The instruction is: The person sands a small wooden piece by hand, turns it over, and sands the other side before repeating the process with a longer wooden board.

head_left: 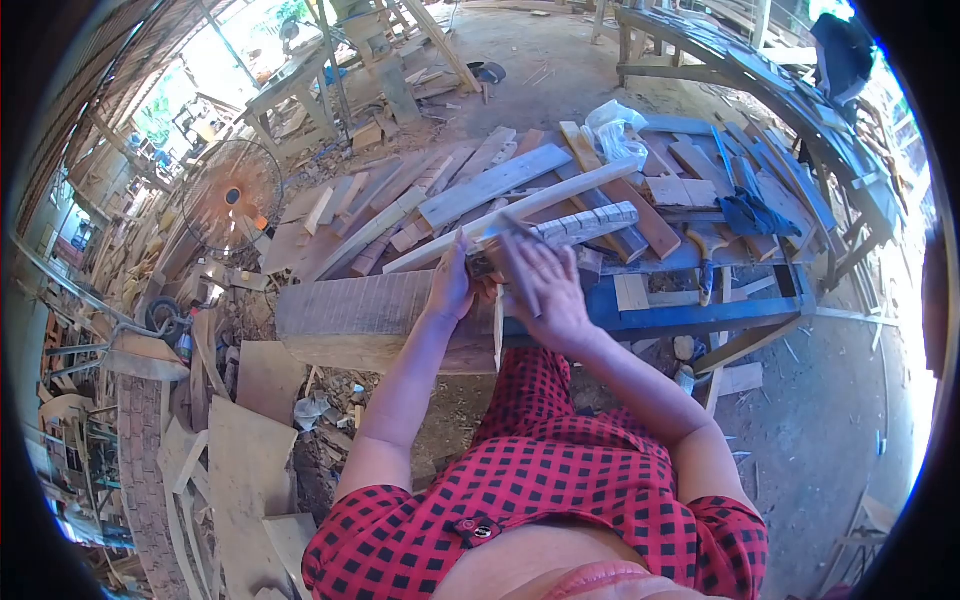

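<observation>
My left hand (455,287) is closed around the end of a small wooden piece (482,262), held up over the bench edge. Its fingertips show beneath the piece. My right hand (553,295) is closed on a flat grey-brown block (512,268), fingers pressed along its broad side. The block stands tilted against or very close to the end of the wooden piece; exact contact is hidden. Just beyond my hands lies a light wood strip with dark cross marks (590,224). Below my left hand is a thick wooden beam (360,305).
Many loose planks (495,185) cover the bench, with a plastic bag (615,130), a blue cloth (757,215) and a brush (707,262) on the right. A round fan (233,195) stands left. Boards (250,455) lean at lower left. Another long table (760,75) stands at back right.
</observation>
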Demonstrator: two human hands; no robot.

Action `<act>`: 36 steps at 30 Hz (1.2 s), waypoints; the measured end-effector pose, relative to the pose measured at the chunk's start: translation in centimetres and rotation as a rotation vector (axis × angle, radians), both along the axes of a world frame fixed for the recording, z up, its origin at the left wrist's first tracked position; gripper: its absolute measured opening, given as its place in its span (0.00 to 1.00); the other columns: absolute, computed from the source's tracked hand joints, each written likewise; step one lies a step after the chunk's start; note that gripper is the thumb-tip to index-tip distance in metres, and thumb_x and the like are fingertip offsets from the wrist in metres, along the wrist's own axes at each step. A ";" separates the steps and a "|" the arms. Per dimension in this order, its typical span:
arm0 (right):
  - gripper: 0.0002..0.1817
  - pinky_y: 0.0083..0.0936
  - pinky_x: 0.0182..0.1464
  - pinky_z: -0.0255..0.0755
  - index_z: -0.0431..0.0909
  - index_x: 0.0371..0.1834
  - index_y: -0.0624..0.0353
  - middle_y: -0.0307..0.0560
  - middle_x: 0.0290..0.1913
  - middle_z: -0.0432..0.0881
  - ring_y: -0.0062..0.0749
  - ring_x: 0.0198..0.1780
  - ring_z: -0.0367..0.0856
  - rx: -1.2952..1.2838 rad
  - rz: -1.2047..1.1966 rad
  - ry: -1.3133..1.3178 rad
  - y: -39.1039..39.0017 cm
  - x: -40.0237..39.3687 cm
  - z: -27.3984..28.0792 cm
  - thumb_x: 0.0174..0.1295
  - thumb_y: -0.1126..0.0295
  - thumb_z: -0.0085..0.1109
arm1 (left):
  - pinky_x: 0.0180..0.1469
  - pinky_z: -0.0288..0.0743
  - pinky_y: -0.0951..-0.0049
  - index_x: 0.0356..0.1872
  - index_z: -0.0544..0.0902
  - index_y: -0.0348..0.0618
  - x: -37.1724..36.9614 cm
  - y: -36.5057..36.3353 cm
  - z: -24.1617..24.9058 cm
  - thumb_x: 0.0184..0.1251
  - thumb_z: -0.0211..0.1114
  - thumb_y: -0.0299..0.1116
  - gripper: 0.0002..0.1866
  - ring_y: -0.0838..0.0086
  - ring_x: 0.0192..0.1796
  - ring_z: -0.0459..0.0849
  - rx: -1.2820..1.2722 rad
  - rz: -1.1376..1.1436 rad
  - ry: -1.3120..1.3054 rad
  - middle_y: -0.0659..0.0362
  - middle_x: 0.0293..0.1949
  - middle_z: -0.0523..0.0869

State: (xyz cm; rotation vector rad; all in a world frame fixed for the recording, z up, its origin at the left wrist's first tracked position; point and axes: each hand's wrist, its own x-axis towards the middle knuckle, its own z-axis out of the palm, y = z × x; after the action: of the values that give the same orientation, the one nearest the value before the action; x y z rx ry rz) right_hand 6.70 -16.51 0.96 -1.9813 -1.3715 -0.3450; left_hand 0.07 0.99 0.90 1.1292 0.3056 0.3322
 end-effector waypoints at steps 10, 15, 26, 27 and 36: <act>0.40 0.53 0.69 0.40 0.52 0.73 0.49 0.51 0.68 0.63 0.45 0.71 0.56 0.000 -0.239 0.045 -1.3 7.4 -4.1 0.58 0.51 0.55 | 0.15 0.73 0.78 0.49 0.77 0.36 0.2 0.7 0.1 0.72 0.40 0.54 0.30 0.73 0.17 0.79 0.032 -0.043 0.005 0.53 0.22 0.82; 0.35 0.54 0.71 0.35 0.58 0.70 0.51 0.48 0.71 0.59 0.40 0.73 0.52 -0.108 -0.510 0.266 -3.9 16.4 -5.5 0.65 0.43 0.41 | 0.15 0.72 0.79 0.49 0.77 0.36 0.3 0.7 0.2 0.71 0.40 0.55 0.30 0.74 0.17 0.79 0.033 -0.070 -0.022 0.53 0.22 0.82; 0.35 0.51 0.69 0.41 0.59 0.69 0.52 0.50 0.67 0.64 0.41 0.70 0.58 -0.003 -0.040 0.086 1.5 1.7 -0.6 0.61 0.50 0.52 | 0.17 0.75 0.75 0.53 0.74 0.37 0.4 0.5 -1.0 0.73 0.40 0.52 0.28 0.72 0.20 0.81 0.041 0.014 -0.017 0.52 0.27 0.83; 0.34 0.51 0.69 0.41 0.60 0.69 0.52 0.50 0.67 0.64 0.40 0.70 0.58 0.018 0.050 0.037 1.9 0.8 -0.5 0.61 0.50 0.52 | 0.18 0.76 0.75 0.55 0.72 0.37 0.5 0.2 -1.0 0.73 0.40 0.51 0.27 0.71 0.21 0.82 -0.006 0.102 -0.001 0.52 0.30 0.84; 0.31 0.49 0.70 0.39 0.63 0.67 0.51 0.51 0.66 0.67 0.40 0.71 0.58 -0.128 -0.213 0.157 -3.0 9.5 -1.6 0.62 0.53 0.53 | 0.14 0.72 0.79 0.48 0.78 0.35 0.3 0.4 0.0 0.70 0.43 0.58 0.32 0.73 0.16 0.79 0.089 -0.033 -0.037 0.53 0.21 0.82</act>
State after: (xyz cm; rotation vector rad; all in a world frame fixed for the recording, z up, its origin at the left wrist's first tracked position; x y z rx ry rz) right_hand 16.19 -19.52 -0.65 -2.2167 -1.1120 -0.1959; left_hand 0.34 1.35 0.93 1.2131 0.2416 0.3398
